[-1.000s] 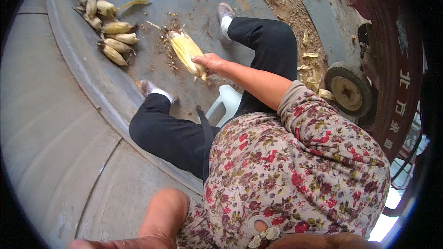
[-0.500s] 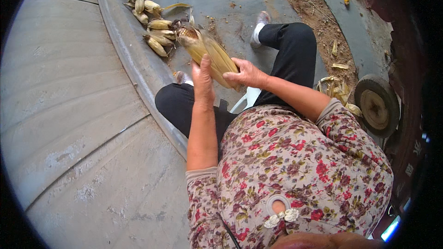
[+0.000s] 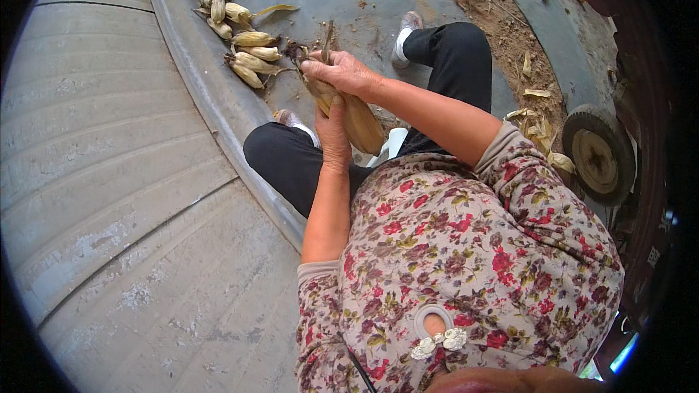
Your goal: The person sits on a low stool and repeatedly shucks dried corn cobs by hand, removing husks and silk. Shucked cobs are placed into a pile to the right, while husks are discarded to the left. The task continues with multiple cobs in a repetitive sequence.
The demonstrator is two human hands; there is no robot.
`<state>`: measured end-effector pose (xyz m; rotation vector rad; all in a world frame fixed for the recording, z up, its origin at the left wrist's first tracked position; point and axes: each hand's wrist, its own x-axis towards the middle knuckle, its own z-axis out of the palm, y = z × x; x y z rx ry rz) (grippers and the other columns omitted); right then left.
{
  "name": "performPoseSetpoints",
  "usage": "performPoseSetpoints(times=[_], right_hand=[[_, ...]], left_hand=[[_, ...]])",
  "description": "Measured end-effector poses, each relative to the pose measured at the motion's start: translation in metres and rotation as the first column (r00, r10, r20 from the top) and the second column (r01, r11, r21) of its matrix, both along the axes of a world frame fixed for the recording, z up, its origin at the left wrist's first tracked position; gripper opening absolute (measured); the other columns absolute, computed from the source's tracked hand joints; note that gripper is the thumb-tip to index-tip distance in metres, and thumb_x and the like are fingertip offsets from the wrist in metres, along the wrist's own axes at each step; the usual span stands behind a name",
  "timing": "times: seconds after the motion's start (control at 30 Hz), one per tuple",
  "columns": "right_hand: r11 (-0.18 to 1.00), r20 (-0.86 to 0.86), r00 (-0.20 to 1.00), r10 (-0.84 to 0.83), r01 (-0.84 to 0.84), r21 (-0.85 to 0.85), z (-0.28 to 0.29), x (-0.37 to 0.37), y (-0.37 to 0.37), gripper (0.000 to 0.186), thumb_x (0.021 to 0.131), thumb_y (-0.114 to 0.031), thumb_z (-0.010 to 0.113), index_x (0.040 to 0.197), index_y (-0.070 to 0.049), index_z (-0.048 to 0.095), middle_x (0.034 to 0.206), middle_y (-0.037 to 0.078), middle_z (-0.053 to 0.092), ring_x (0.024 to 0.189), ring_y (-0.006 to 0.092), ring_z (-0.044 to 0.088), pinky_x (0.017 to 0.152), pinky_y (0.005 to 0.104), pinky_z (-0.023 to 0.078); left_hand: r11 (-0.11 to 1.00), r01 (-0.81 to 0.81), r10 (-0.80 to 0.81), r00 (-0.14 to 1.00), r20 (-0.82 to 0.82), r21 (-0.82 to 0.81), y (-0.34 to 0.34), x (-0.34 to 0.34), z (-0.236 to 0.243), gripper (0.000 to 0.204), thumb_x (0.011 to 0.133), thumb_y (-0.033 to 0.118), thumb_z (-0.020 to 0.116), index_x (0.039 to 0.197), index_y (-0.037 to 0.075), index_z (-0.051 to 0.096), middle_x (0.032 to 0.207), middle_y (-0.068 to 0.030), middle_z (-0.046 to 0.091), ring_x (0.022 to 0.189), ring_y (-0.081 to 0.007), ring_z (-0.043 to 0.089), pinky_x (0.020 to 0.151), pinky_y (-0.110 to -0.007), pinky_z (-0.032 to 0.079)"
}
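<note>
My left hand (image 3: 333, 127) wraps the lower part of 1 pale tan, husked corn cob (image 3: 358, 120), steadying it above my knees; my right hand (image 3: 341, 73) pinches its tip husk, gripped for peeling leverage. Unhusked cobs (image 3: 247, 51) lie nearby on the grey ground.

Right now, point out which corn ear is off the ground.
The ear held in both hands, left hand below and right hand at its top. The other ears lie in a pile on the ground.
</note>
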<state>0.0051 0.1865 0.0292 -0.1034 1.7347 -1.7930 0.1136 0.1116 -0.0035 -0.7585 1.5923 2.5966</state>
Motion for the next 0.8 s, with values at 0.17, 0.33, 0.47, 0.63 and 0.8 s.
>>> performPoseSetpoints(times=[0.17,0.33,0.47,0.63,0.8], right_hand=[[0.967,0.207,0.969,-0.138,0.177,-0.184,0.007,0.017,0.000,0.041,0.085,-0.041,0.058,0.093,-0.001,0.062,0.083,0.004,0.062,0.074,0.0105,0.054,0.069,0.0279,0.045],[0.983,0.250,0.952,-0.177,0.183,0.000,-0.001,0.011,0.006,0.034,0.089,-0.036,0.054,0.089,-0.002,0.062,0.075,0.004,0.061,0.066,0.0106,0.055,0.063,0.0279,0.046],[0.921,0.302,0.903,-0.306,0.362,-0.146,-0.011,0.015,0.002,0.033,0.092,-0.032,0.049,0.091,-0.001,0.061,0.084,0.007,0.063,0.075,0.0134,0.057,0.071,0.0285,0.047],[0.731,0.599,0.720,-0.350,0.610,-0.306,-0.006,0.020,0.000,0.030,0.096,-0.026,0.039,0.093,-0.002,0.057,0.092,0.012,0.064,0.086,0.0205,0.059,0.080,0.0338,0.048],[0.668,0.661,0.659,-0.359,0.676,-0.311,-0.012,0.020,-0.003,0.031,0.097,-0.027,0.038,0.102,-0.002,0.055,0.094,0.013,0.063,0.091,0.0220,0.058,0.085,0.0356,0.047]], left_hand=[[0.986,0.003,-0.008,1.000,-0.024,-0.164,0.002,0.007,-0.012,0.050,0.086,0.036,0.061,0.118,0.001,0.047,0.107,-0.0053,0.055,0.091,-0.0147,0.053,0.080,-0.029,0.044],[0.983,-0.060,0.047,0.996,-0.078,-0.175,0.014,0.005,-0.003,0.049,0.087,0.036,0.059,0.117,0.000,0.047,0.107,-0.0065,0.055,0.091,-0.0154,0.053,0.079,-0.029,0.044],[0.980,-0.060,0.046,0.996,-0.077,-0.187,0.011,0.004,-0.007,0.051,0.086,0.038,0.059,0.119,0.001,0.046,0.107,-0.0065,0.054,0.092,-0.0163,0.053,0.080,-0.029,0.044],[0.997,-0.057,0.066,0.984,-0.163,0.057,0.006,0.002,0.002,0.054,0.085,0.042,0.058,0.119,0.003,0.045,0.107,-0.0062,0.054,0.095,-0.0169,0.052,0.083,-0.030,0.043],[0.998,-0.007,0.024,0.966,-0.259,0.068,-0.002,-0.007,0.001,0.056,0.086,0.047,0.053,0.122,0.004,0.044,0.112,-0.0064,0.053,0.101,-0.0183,0.052,0.089,-0.033,0.042]])
